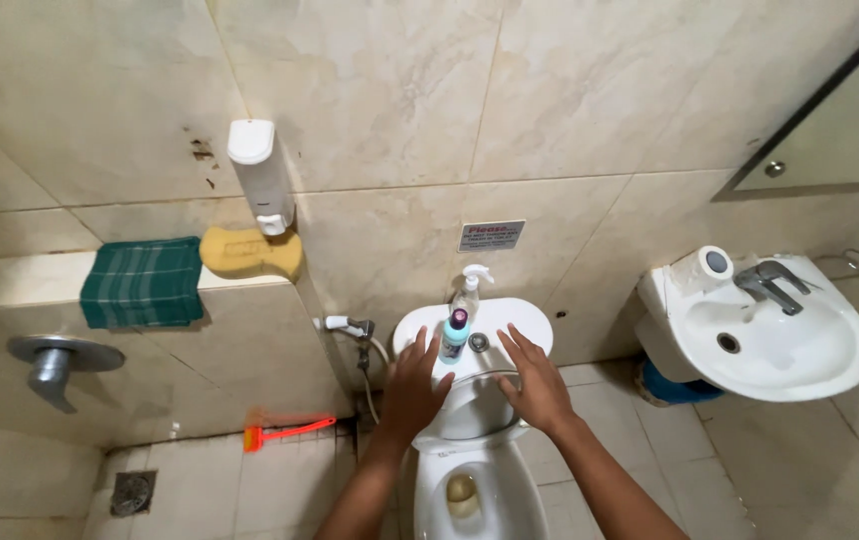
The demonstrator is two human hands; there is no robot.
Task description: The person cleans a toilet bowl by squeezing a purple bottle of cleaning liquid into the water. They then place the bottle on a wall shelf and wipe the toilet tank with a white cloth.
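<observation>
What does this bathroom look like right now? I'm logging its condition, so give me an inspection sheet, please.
Surface: white cistern lid of the toilet.
Job's things: raised toilet lid, touched by both hands.
Clutter: spray bottle and small bottle on the cistern.
Grippers: left hand and right hand, open, flat.
Cables: bidet hose beside the cistern.
Surroundings: washbasin, soap dispenser, yellow sponge, green cloth, orange brush, floor drain.

Toilet tank lid (525, 318): spray bottle (467, 293) and small blue bottle (455, 336) stood on it. Ledge (10, 278): green cloth (143, 282), yellow sponge (251, 252) laid on it. Floor (210, 485): red brush (285, 432) laid by wall.
</observation>
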